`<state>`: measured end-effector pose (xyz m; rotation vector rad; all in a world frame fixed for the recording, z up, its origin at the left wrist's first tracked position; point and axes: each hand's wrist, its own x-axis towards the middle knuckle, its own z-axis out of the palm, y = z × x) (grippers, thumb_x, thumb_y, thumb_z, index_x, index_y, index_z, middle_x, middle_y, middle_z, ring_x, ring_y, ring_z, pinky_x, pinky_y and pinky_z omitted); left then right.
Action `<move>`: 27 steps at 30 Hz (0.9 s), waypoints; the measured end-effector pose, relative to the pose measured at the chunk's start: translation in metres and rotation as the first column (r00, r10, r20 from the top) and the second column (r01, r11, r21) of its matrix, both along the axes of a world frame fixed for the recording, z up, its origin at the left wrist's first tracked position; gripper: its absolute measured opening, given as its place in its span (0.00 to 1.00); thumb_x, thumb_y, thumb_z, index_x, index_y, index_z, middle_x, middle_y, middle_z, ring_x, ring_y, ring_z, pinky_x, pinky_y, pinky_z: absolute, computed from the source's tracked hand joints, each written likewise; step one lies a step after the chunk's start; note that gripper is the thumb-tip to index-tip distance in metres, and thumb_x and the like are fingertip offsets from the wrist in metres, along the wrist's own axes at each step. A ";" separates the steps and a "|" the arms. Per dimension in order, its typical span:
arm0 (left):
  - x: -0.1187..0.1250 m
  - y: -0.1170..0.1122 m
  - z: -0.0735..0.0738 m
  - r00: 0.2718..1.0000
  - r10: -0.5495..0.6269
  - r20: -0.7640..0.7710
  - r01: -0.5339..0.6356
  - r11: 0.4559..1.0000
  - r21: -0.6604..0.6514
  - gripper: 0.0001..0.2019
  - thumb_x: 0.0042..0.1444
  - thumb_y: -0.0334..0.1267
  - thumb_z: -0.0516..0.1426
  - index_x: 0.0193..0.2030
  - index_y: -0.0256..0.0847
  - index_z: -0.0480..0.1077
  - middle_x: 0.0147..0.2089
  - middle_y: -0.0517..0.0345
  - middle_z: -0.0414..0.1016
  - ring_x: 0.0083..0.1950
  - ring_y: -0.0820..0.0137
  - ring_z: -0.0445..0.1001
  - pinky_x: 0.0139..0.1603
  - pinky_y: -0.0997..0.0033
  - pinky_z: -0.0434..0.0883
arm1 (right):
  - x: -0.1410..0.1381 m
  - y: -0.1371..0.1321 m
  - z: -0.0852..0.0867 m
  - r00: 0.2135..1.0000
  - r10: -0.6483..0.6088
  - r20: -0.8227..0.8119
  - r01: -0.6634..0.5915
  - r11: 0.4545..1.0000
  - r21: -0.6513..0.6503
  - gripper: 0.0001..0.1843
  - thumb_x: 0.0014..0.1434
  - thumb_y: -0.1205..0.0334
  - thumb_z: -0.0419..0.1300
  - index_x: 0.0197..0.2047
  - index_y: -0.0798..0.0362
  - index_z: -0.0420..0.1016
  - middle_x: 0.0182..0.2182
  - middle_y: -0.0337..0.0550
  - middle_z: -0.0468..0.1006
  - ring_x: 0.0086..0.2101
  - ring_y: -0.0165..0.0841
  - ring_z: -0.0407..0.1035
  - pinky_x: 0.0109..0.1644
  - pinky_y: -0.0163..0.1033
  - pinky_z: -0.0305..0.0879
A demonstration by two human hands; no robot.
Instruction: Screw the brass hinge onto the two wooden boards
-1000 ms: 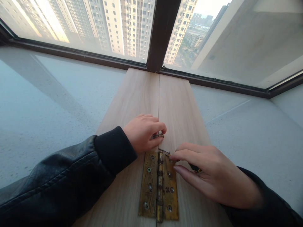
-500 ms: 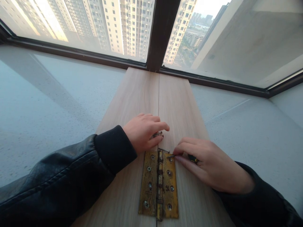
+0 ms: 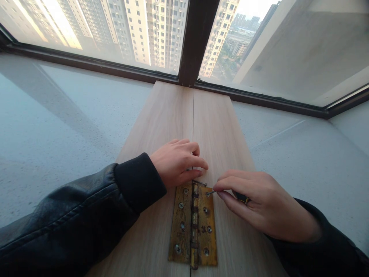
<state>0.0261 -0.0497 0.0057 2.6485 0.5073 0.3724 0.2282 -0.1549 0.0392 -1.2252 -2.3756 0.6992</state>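
Observation:
A worn brass hinge (image 3: pixel 195 227) lies open across the seam of two pale wood boards, its left leaf holding several cross-head screws. My right hand (image 3: pixel 253 200) is closed, pinching a thin metal screw (image 3: pixel 211 192) at the top hole of the right leaf. Tucked in that palm is a black and yellow handle (image 3: pixel 241 197), apparently a screwdriver's. One loose screw (image 3: pixel 199 183) rests along the hinge's top edge. My left hand (image 3: pixel 180 161) is curled over the boards just above the hinge, thumb and index finger close together; the screws under it are mostly hidden.
The wood boards (image 3: pixel 213 130) reach back to the dark window frame (image 3: pixel 188 50). Pale speckled sill surface (image 3: pixel 72 111) spreads on both sides. Beyond the glass stand tall buildings.
My right hand has shifted slightly right, and the pinched screw's end now meets the top hole. My left thumb and index finger have drawn together, covering the screws seen between them before.

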 end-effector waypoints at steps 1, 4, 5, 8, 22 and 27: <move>0.000 0.000 0.000 1.000 0.001 0.001 -0.001 1.000 -0.005 0.11 0.59 0.42 0.52 0.45 0.50 0.74 0.40 0.55 0.68 0.39 0.69 0.65 0.41 0.67 0.62 | 0.000 0.000 0.000 1.000 0.001 0.003 -0.001 1.000 -0.009 0.12 0.67 0.68 0.47 0.39 0.57 0.71 0.33 0.42 0.68 0.31 0.30 0.65 0.34 0.34 0.59; 0.000 0.000 0.000 1.000 0.005 0.005 -0.005 1.000 -0.022 0.11 0.59 0.42 0.53 0.44 0.48 0.75 0.40 0.55 0.68 0.40 0.68 0.65 0.41 0.67 0.62 | -0.001 0.001 -0.002 1.000 0.009 0.004 -0.009 1.000 -0.027 0.13 0.68 0.68 0.47 0.39 0.57 0.72 0.33 0.42 0.68 0.31 0.31 0.64 0.35 0.34 0.59; 0.000 0.000 0.000 1.000 0.007 0.008 -0.006 1.000 -0.024 0.11 0.59 0.42 0.53 0.44 0.48 0.75 0.39 0.55 0.68 0.40 0.68 0.65 0.41 0.66 0.62 | -0.001 0.001 -0.002 1.000 0.012 0.001 -0.012 0.999 -0.030 0.13 0.68 0.68 0.46 0.40 0.57 0.72 0.34 0.42 0.68 0.32 0.31 0.64 0.35 0.34 0.59; 0.000 0.000 -0.001 1.000 0.006 0.016 -0.006 1.000 -0.024 0.11 0.59 0.42 0.53 0.43 0.48 0.75 0.39 0.55 0.68 0.40 0.68 0.65 0.40 0.66 0.61 | -0.002 0.001 -0.003 1.000 0.028 -0.010 -0.028 0.999 -0.031 0.13 0.68 0.68 0.46 0.41 0.57 0.72 0.35 0.42 0.68 0.33 0.31 0.64 0.36 0.34 0.60; 0.001 0.000 -0.002 0.999 0.017 0.028 -0.016 1.000 -0.026 0.12 0.58 0.42 0.53 0.43 0.45 0.74 0.38 0.55 0.69 0.39 0.68 0.66 0.41 0.66 0.62 | -0.005 -0.001 -0.008 1.000 0.004 0.028 -0.003 1.000 -0.014 0.16 0.69 0.63 0.48 0.34 0.58 0.71 0.29 0.41 0.65 0.28 0.30 0.61 0.30 0.34 0.55; 0.001 0.001 -0.003 0.999 0.011 0.036 -0.010 0.999 -0.031 0.12 0.58 0.43 0.52 0.44 0.44 0.74 0.39 0.54 0.69 0.39 0.67 0.66 0.40 0.65 0.63 | -0.001 0.000 -0.007 1.000 0.008 0.012 -0.008 1.000 -0.007 0.10 0.69 0.60 0.51 0.47 0.55 0.69 0.35 0.37 0.68 0.33 0.30 0.63 0.35 0.34 0.57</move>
